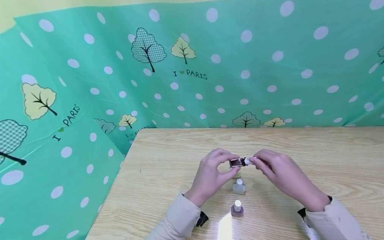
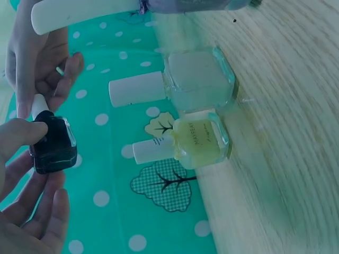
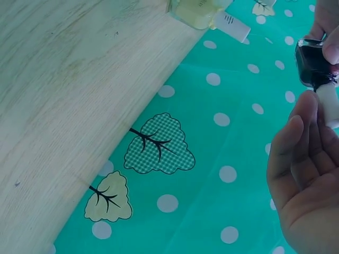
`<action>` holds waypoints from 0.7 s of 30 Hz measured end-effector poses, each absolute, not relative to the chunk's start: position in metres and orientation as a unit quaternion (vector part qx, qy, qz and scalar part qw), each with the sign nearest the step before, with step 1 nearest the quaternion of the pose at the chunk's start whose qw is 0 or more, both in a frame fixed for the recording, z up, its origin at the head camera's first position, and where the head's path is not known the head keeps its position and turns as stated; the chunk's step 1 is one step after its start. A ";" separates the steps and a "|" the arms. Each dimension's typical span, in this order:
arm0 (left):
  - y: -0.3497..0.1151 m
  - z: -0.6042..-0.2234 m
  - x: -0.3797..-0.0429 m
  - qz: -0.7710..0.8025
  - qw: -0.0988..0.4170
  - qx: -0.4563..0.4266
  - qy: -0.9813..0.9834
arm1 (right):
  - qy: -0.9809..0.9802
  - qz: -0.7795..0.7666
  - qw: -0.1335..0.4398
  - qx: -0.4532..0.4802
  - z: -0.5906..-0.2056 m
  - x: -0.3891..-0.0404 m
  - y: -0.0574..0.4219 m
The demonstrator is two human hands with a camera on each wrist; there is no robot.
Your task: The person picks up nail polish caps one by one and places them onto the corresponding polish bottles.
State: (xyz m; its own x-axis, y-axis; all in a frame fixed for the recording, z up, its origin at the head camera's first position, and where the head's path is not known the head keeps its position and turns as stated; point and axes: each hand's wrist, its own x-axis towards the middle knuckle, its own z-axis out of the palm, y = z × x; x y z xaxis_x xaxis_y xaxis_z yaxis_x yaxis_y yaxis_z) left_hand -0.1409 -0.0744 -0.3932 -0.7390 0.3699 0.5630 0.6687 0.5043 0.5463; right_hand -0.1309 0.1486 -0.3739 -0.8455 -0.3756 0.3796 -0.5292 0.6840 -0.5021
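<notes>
A dark nail polish bottle with a white cap is held sideways above the table between both hands. My left hand pinches its glass body between thumb and fingers. The fingers of my right hand grip the white cap. Below the hands stand a clear, pale nail polish bottle and, nearer to me, a purple one. A yellow nail polish bottle shows beside the pale one in the left wrist view; in the head view the hands mostly hide it.
The wooden table carries the bottles in a row toward me. Behind and to the left hangs a green polka-dot cloth with printed trees. A bright light streak lies on the table near the purple bottle.
</notes>
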 end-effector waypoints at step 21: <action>-0.079 -0.397 -0.143 -0.393 0.183 -0.283 -0.855 | -0.878 0.316 0.180 0.310 -0.377 -0.132 0.154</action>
State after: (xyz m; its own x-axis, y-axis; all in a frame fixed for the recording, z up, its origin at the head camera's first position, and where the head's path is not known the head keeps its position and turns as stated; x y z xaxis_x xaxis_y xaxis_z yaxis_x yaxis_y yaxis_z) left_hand -0.1434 -0.0792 -0.3970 -0.7726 0.3408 0.5357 0.6285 0.5298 0.5694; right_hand -0.1319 0.1542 -0.3774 -0.7432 -0.4296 0.5129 -0.6580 0.6081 -0.4442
